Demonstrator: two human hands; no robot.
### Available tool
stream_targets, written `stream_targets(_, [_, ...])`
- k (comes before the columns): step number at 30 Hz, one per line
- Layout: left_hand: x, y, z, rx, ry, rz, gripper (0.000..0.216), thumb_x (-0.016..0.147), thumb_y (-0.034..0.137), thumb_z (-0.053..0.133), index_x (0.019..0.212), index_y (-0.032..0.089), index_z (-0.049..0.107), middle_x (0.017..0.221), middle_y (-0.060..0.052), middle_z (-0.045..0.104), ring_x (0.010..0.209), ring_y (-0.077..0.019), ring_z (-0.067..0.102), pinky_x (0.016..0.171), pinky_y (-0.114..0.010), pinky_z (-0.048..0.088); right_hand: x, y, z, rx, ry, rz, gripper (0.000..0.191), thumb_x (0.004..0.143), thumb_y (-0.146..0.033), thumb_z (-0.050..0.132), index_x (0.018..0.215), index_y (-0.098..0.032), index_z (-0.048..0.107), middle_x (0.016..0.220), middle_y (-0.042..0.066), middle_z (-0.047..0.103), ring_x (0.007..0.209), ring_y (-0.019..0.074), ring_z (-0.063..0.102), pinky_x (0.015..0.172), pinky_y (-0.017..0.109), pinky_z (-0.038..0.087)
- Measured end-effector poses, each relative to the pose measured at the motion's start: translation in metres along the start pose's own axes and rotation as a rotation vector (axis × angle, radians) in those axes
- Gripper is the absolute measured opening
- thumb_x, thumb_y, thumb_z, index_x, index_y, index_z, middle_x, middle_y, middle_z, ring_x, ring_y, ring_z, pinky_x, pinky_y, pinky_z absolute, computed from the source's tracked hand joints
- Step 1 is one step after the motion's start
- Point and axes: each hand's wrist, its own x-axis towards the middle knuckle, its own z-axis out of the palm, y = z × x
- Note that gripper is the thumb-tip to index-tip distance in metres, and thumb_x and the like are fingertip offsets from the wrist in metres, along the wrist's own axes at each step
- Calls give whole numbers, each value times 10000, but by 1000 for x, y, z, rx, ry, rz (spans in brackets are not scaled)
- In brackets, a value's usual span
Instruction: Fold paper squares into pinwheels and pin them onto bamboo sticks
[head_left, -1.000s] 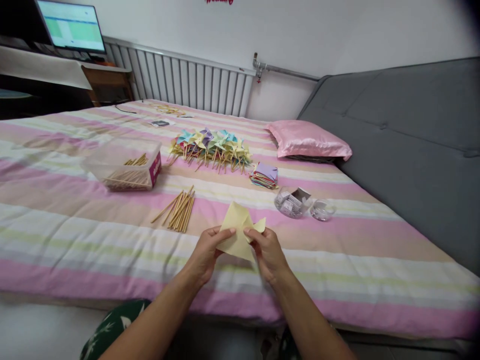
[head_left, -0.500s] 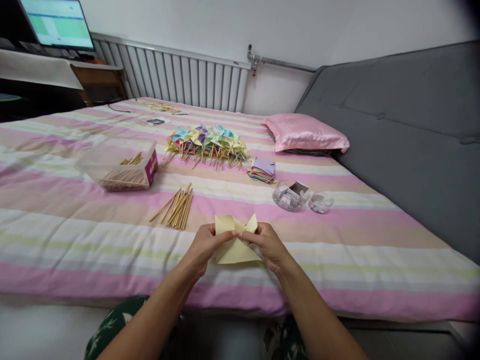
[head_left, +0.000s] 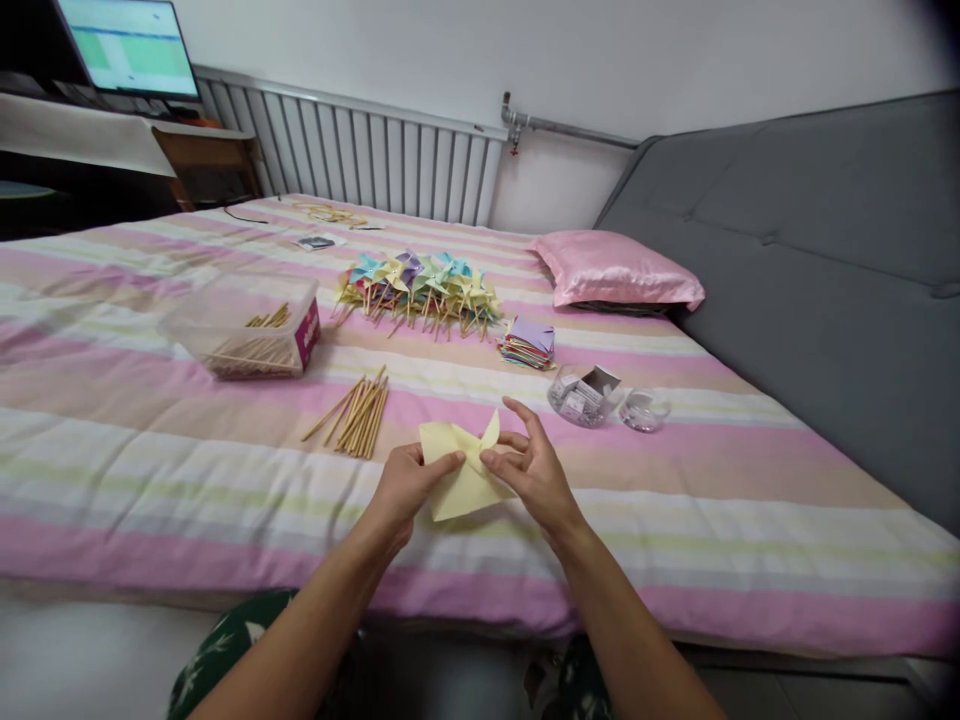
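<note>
A pale yellow sheet of pinwheel paper [head_left: 466,492] is held up over the near edge of the bed, with one corner curled in to its centre. My left hand [head_left: 409,487] pinches its left side, thumb on top. From the right, my right hand [head_left: 534,477] presses the folded part near the middle between thumb and fingers, the index finger raised. Just beyond the left hand lies a loose bunch of thin wooden sticks [head_left: 361,415]. Ahead to the right are a clear tub of small boxes and pins [head_left: 581,397] and a small round clear container [head_left: 643,410].
A pile of finished paper pinwheels [head_left: 420,290] lies mid-bed, beside a stack of coloured paper [head_left: 527,343]. A clear plastic box [head_left: 247,335] of sticks stands at left. Behind are a pink pillow [head_left: 615,270], a grey headboard [head_left: 810,230] and a radiator [head_left: 360,150].
My right hand has shifted its grip on the paper, lifting its index finger. The sheet has tilted, and its right corner now curls toward the centre.
</note>
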Motion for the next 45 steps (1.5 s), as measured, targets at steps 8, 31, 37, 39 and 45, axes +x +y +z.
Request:
stream_targets(8, [-2,3,-3,-15,-71,-10,292,595,278,743,799,73,698,714,-93,710,628,-183,623,580,-248,456,2,-3,-11,-302,-95,-160,197,783,-351,598,918,-209,581,1001,40,620,714,137,633,658,260,501])
stream_targets(31, [-3,1,0,64,-127,-16,249,596,241,723,791,86,704,724,-70,706,619,-164,604,577,-234,429,0,-10,-13,-645,-84,-227,73,703,-179,599,634,-164,621,736,35,678,693,150,624,660,250,479])
stream_targets(37, [-4,3,1,93,-83,-30,254,575,243,735,775,88,705,715,-70,708,607,-168,610,562,-236,435,1,-8,-12,-625,-57,-206,73,692,-185,602,622,-163,602,728,39,671,667,151,621,651,256,486])
stream_targets(39, [-4,2,1,97,-75,-36,266,574,247,738,787,89,706,729,-75,711,614,-174,615,566,-243,442,1,-7,-11,-620,-50,-201,85,697,-196,601,618,-165,589,725,38,665,649,147,611,642,259,486])
stream_targets(45, [-2,-1,2,76,-39,4,291,582,292,745,774,80,698,709,-86,705,613,-193,623,559,-261,452,-1,-1,-2,-313,-2,-145,381,694,-284,661,1023,-201,487,848,25,642,647,136,623,580,237,496])
